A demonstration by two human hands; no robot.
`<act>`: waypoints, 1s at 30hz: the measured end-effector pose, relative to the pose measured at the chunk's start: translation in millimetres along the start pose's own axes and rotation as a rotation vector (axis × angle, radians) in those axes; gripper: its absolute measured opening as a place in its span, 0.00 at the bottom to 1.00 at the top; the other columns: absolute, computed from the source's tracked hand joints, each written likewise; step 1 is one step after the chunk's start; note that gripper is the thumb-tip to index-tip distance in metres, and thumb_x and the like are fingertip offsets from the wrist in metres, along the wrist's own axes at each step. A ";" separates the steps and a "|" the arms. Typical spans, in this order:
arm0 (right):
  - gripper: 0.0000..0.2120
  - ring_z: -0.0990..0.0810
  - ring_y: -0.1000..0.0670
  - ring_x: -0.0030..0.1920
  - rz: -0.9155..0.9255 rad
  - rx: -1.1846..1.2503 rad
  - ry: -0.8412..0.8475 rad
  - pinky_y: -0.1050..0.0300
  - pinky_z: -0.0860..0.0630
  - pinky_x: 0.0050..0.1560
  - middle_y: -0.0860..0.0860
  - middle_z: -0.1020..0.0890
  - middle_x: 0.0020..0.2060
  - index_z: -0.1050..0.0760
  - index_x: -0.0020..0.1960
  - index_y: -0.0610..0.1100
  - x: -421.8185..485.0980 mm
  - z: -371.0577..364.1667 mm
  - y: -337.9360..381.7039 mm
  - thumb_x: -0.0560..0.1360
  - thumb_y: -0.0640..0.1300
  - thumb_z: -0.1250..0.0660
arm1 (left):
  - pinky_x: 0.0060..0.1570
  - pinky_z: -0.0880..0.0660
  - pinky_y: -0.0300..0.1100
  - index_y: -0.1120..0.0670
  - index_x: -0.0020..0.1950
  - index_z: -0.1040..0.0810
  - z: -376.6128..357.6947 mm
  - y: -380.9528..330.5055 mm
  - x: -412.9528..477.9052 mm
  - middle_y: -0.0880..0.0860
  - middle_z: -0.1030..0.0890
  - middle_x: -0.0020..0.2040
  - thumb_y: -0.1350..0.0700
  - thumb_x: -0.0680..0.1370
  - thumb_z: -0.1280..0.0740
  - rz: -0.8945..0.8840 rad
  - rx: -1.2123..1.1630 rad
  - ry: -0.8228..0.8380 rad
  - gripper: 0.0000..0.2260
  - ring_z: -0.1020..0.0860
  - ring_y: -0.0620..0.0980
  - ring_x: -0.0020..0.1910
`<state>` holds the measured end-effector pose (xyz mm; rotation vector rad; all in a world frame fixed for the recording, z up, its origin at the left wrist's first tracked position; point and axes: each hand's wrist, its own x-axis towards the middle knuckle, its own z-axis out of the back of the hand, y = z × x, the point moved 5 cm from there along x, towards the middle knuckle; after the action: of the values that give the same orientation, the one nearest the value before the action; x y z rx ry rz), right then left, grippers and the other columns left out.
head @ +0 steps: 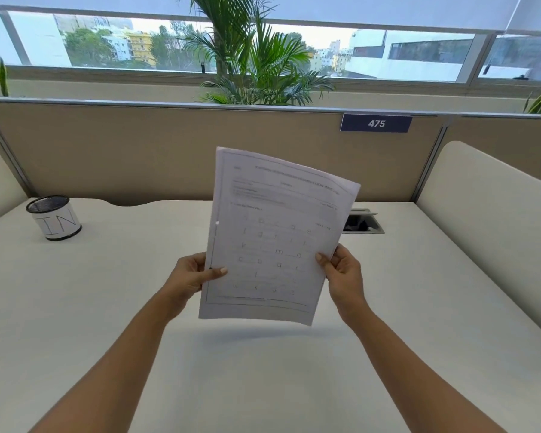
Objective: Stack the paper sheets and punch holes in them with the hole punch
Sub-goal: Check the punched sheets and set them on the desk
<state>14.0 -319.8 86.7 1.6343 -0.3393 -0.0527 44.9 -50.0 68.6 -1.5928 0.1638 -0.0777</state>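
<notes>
I hold a stack of printed paper sheets [275, 235] upright above the white desk [263, 370], tilted a little to the right. My left hand [194, 273] grips the stack's left edge low down, thumb on the front page. My right hand [341, 270] grips the right edge at about the same height. One punched hole shows on the left margin, and a dark spot sits by my left thumb. The front page carries faint printed letters in rows. No hole punch is in view.
A black mesh pen cup with a white band [55, 218] stands at the far left of the desk. A cable port [363, 223] is set into the desk behind the sheets. A beige partition with a "475" label [376, 123] closes the back; padded dividers flank both sides.
</notes>
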 end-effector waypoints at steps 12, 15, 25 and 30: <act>0.10 0.18 0.58 0.45 0.006 -0.046 0.148 0.67 0.21 0.39 0.60 0.17 0.45 0.25 0.49 0.57 -2.8 -13.0 -16.1 0.74 0.41 0.33 | 0.37 0.20 0.37 0.49 0.44 0.18 -8.8 11.7 -7.4 0.46 0.14 0.42 0.62 0.69 0.28 -0.119 -0.063 -0.139 0.09 0.17 0.46 0.41; 0.12 0.19 0.56 0.49 -0.025 -0.101 0.174 0.65 0.20 0.41 0.60 0.19 0.48 0.27 0.50 0.59 -6.1 -13.5 -24.6 0.73 0.43 0.33 | 0.37 0.20 0.37 0.48 0.46 0.18 -13.8 19.0 -11.2 0.47 0.15 0.44 0.62 0.70 0.28 -0.102 -0.061 -0.135 0.10 0.17 0.47 0.43; 0.10 0.18 0.56 0.44 0.012 -0.064 0.093 0.67 0.21 0.36 0.58 0.18 0.44 0.26 0.47 0.58 -4.1 -8.2 -17.7 0.73 0.43 0.33 | 0.37 0.20 0.38 0.47 0.46 0.18 -17.5 6.7 -7.7 0.45 0.15 0.43 0.63 0.69 0.27 -0.135 -0.065 -0.123 0.12 0.17 0.46 0.42; 0.09 0.19 0.57 0.45 -0.033 -0.034 0.118 0.68 0.21 0.38 0.55 0.18 0.46 0.25 0.48 0.54 -6.6 -3.5 -28.2 0.73 0.40 0.32 | 0.37 0.21 0.38 0.47 0.44 0.18 -19.7 12.3 -9.1 0.46 0.15 0.43 0.60 0.69 0.28 -0.121 -0.064 -0.117 0.09 0.18 0.49 0.44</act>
<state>13.9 -313.2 58.3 1.6020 -0.2203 0.0126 32.2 -68.3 57.4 -1.6654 -0.0208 -0.0735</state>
